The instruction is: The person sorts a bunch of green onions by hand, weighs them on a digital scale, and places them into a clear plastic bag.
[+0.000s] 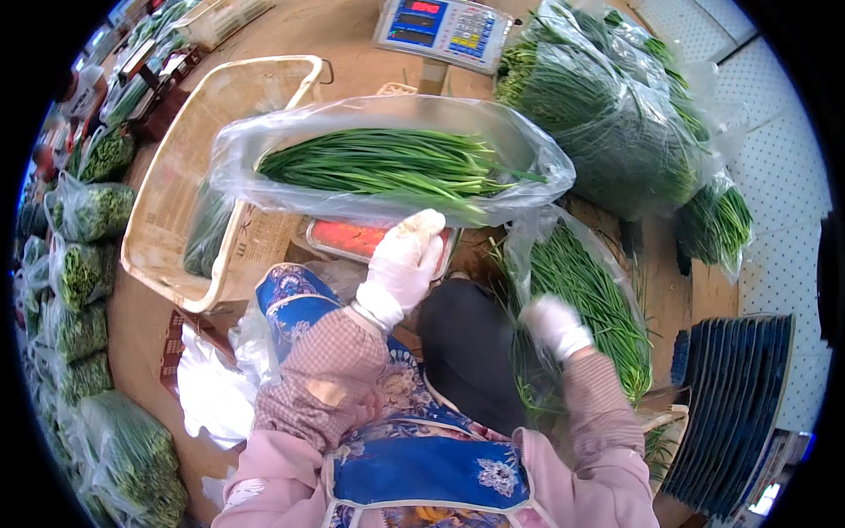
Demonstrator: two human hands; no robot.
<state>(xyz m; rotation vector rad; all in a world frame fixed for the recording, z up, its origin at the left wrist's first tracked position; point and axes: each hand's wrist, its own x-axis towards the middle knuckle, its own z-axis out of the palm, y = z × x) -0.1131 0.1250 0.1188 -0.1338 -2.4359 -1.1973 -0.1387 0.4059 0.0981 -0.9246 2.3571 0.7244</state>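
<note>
A clear plastic bag [238,167] lies spread in front of me with a bundle of long green garlic chives [387,163] inside it. My left hand [405,262], in a white glove, has its fingers closed at the bag's near edge. Partly covered by the bag is a red-topped tray or scale [348,238]. To the right, my white-gloved right hand [554,326] is smeared by motion. It is beside a second open bag of loose chives [594,299], and its fingers cannot be made out.
A cream plastic crate [167,202] stands at the left, a digital scale [444,33] at the far middle. Large bagged bundles of greens [607,114] fill the far right. Several bagged greens [84,273] line the left side. Dark ridged panels [731,414] lie at the right.
</note>
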